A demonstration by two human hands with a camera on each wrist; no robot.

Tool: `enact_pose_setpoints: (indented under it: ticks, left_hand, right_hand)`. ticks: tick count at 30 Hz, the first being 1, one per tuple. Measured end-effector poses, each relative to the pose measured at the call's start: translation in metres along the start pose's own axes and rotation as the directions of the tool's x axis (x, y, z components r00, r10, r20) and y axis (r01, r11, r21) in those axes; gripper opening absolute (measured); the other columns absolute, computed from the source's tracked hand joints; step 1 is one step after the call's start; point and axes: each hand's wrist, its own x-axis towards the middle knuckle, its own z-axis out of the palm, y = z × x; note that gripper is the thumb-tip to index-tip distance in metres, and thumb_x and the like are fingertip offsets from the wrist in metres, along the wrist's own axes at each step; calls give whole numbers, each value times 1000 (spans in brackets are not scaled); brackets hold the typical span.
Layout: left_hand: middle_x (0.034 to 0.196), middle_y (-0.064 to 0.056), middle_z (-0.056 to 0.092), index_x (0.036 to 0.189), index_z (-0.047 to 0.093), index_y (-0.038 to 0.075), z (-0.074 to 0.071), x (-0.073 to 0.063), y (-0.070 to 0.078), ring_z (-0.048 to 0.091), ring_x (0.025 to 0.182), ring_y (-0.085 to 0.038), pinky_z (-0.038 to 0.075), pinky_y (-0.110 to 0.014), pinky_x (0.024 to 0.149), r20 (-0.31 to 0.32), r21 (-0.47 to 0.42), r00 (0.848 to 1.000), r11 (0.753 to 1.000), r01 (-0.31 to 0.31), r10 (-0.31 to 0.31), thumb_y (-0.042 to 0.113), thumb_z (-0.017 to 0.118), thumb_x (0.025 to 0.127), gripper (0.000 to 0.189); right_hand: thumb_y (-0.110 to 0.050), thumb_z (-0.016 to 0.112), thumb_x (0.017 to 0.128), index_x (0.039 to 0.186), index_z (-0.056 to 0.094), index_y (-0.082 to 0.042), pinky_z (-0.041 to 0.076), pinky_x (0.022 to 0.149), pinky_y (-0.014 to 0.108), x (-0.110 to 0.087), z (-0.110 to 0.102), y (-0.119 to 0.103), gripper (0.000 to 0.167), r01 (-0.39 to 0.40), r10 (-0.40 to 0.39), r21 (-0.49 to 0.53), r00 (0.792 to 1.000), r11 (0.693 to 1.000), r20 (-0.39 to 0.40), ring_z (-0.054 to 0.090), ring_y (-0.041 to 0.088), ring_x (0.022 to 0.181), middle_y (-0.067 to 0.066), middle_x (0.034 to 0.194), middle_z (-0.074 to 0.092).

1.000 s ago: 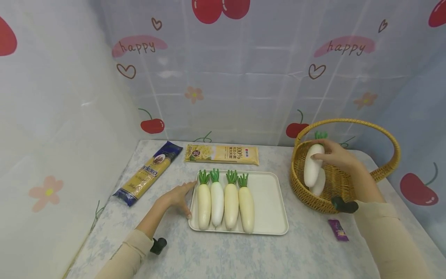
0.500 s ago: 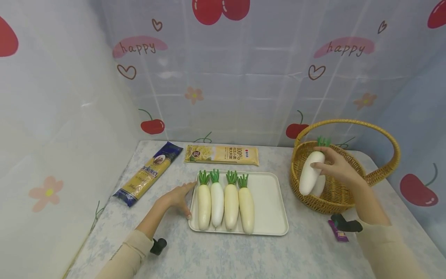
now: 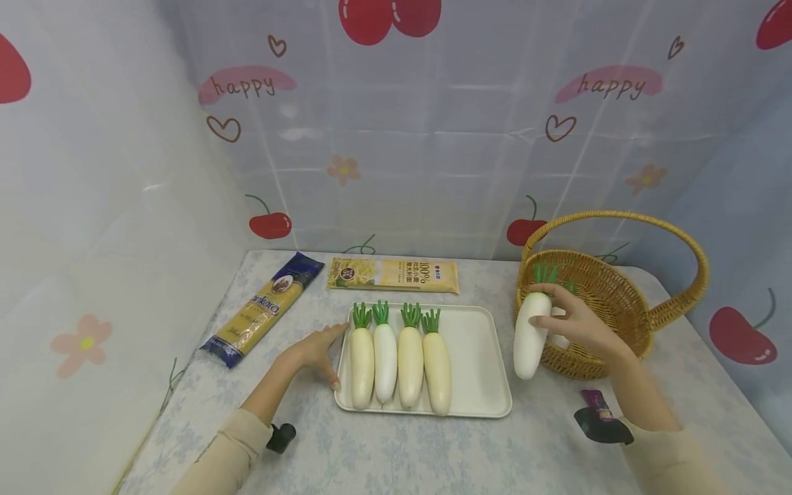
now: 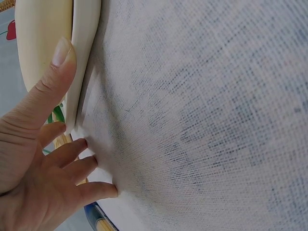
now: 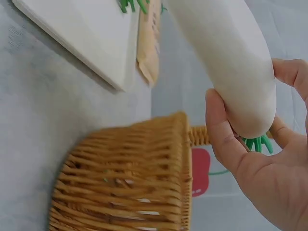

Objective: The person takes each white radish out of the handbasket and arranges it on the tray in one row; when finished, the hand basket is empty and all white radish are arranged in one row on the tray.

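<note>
My right hand [image 3: 578, 320] holds a white radish [image 3: 530, 337] near its green leafy top, raised at the left rim of the wicker basket [image 3: 609, 289]. In the right wrist view, thumb and fingers grip the radish [image 5: 236, 57] around its leafy end. Another white radish [image 3: 559, 331] lies in the basket, partly hidden by that hand. Several radishes [image 3: 410, 364] lie side by side on the left of the white tray [image 3: 479, 364], tops pointing away. At the tray's left edge rests my left hand [image 3: 313, 352], fingers spread, its thumb [image 4: 60, 60] touching the rim.
A blue-and-gold pasta packet [image 3: 266, 308] lies slanted at the back left. Behind the tray is a yellow noodle packet [image 3: 392, 274]. A small purple wrapper [image 3: 597, 404] sits on the cloth in front of the basket. Patterned curtains surround the table.
My right hand has lifted the white radish out of the basket and brought it left and nearer, toward the tray. My left hand has stayed at the tray's edge.
</note>
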Motion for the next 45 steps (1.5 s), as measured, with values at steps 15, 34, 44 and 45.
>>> enact_pose_setpoints:
  ticks: [15,34,44,45]
  left_hand:
    - [151,-25,23,149,23,5,-1,1,-1,18,138,-44,18,-57,112,-5,3,1000,1000,-6,6,16,92,48,122]
    - [151,-25,23,148,25,4,0,-2,1,18,138,-45,18,-57,112,-5,-1,1000,1000,0,0,14,92,49,121]
    - [150,-26,26,147,26,1,-1,-1,1,19,138,-45,19,-55,113,-6,2,1000,1000,-17,17,13,92,48,120]
    - [149,-26,26,147,27,0,-1,-2,1,19,138,-45,19,-56,112,-6,4,1000,1000,-19,19,13,92,47,120]
  right_hand:
    - [-16,67,86,137,40,-1,50,84,44,8,58,14,60,32,-39,55,992,998,123,51,39,112,25,128,47]
    - [-23,69,82,137,44,-4,48,82,44,21,96,23,64,-20,18,14,983,1000,183,46,36,110,18,123,51]
    - [-25,69,82,138,43,-4,48,71,33,32,104,22,65,-72,74,-22,983,997,171,53,28,96,21,113,53]
    - [-25,69,82,138,43,-4,48,71,33,33,105,21,65,-73,75,-20,983,997,166,53,28,96,22,113,53]
